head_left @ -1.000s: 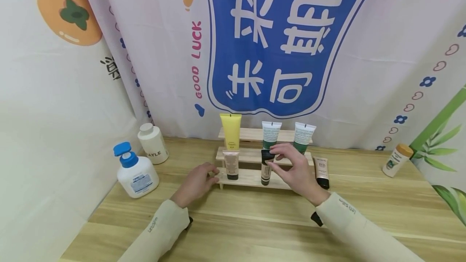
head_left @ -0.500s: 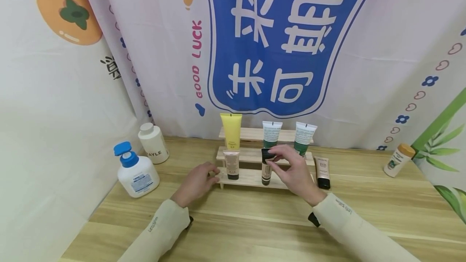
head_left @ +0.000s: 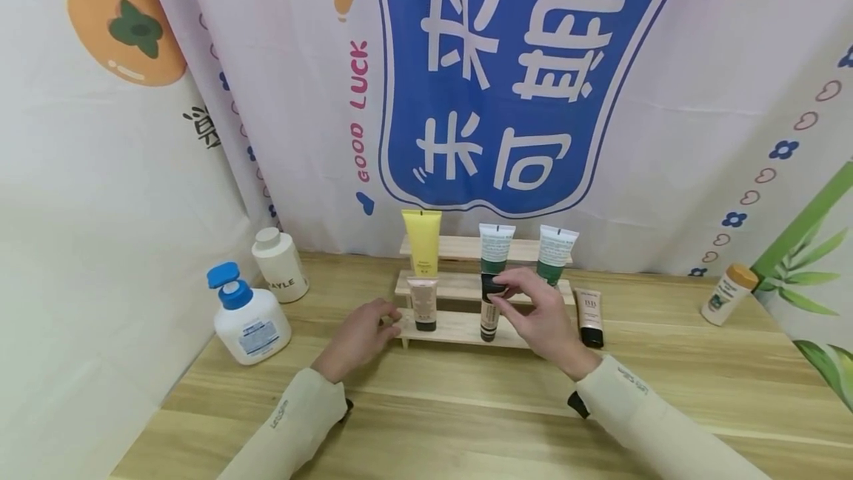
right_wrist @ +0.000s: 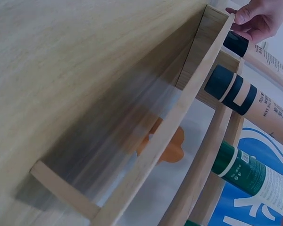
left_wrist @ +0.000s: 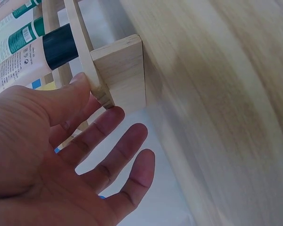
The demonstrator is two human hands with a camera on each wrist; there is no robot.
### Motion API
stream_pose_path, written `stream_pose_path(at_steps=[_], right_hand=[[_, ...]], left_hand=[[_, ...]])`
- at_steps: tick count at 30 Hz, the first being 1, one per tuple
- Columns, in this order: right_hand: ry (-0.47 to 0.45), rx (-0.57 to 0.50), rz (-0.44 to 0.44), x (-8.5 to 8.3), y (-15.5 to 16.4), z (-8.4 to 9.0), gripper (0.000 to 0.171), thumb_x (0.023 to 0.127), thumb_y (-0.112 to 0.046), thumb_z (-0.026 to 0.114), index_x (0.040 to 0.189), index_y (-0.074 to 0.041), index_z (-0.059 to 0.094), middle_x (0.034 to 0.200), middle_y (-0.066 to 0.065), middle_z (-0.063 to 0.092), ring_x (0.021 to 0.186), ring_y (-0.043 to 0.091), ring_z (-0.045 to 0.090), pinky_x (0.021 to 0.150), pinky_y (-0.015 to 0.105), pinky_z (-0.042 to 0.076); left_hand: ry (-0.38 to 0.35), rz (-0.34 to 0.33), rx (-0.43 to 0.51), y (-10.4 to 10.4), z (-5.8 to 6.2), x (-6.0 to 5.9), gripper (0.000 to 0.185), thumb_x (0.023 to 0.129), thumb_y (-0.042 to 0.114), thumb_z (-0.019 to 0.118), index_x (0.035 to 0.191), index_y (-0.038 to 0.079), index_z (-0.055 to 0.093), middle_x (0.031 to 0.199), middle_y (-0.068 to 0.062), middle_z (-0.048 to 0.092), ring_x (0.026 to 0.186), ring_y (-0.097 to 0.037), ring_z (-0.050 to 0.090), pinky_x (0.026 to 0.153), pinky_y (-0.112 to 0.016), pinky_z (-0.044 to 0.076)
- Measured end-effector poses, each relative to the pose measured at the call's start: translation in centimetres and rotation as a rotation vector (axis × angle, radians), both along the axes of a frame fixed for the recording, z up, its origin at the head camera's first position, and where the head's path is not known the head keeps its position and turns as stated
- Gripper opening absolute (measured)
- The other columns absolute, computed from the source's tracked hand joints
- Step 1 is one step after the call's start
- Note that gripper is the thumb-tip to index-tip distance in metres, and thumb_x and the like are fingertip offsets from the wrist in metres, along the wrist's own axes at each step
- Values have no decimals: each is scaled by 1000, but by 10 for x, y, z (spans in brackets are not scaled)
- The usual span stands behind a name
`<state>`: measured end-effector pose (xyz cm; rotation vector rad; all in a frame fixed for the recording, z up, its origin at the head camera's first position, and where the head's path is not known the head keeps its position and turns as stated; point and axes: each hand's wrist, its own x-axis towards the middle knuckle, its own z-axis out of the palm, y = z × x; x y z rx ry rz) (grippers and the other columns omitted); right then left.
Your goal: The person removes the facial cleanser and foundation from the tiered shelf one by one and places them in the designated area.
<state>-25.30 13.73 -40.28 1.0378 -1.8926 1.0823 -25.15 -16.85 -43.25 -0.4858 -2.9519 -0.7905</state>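
My right hand (head_left: 541,315) pinches the black top of a slim beige-and-black cosmetic tube (head_left: 489,317) between thumb and fingers. This tube stands upright at the front of the lowest tier of a wooden tiered rack (head_left: 453,326); its striped dark cap end (right_wrist: 232,88) shows in the right wrist view. My left hand (head_left: 360,333) holds the left end of that lowest tier, thumb on the board (left_wrist: 102,84) and index fingertip at its corner, other fingers loose. A pink tube (head_left: 424,304) with a black cap stands on the same tier, near my left hand.
Higher on the rack stand a yellow tube (head_left: 422,243) and two white-and-green tubes (head_left: 497,244). A BB tube (head_left: 590,315) is right of the rack. A blue-topped pump bottle (head_left: 252,321) and a white bottle (head_left: 280,265) stand left, an orange-capped bottle (head_left: 729,295) far right.
The slim tube has shifted very slightly to the right in my right hand's pinch. My left hand stays at the rack's end.
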Motion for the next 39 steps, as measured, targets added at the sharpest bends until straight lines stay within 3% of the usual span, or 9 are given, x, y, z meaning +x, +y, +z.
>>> stream_pose_path(at_steps=[9,14,26,32,39], right_hand=[[26,-21,1,25,1,36,41,63,23,75,99,7,63,94,16,64,75,26,62,65,29,52],[14,-16,-24,33,8,47,41,63,25,74,99,8,62,93,17,62,73,26,61,65,30,52],[67,-10,-63,33,44,53,46,59,29,73,100,12,62,91,19,63,73,24,61,69,25,51],[69,44,-151,21,78,37,50,60,23,77,105,4,65,97,11,65,77,18,62,73,19,49],[36,110,-270,23,110,31,50,63,18,78,108,0,64,100,6,64,81,13,60,78,15,46]], left_hand=[[-3,5,4,-1,-1,-1,14,88,16,69,101,14,66,102,-2,61,85,-16,56,73,-35,48],[7,1,1,-1,-2,-1,14,88,16,69,101,13,66,101,-1,61,84,-15,55,73,-35,48],[24,-17,21,0,0,1,12,88,14,69,99,11,66,97,-1,60,86,-20,57,74,-37,48],[23,-26,15,0,0,1,13,88,16,69,101,12,66,98,-1,61,85,-17,56,73,-36,47],[10,-12,23,0,0,2,14,89,17,68,101,13,66,99,-1,61,87,-18,57,75,-37,47]])
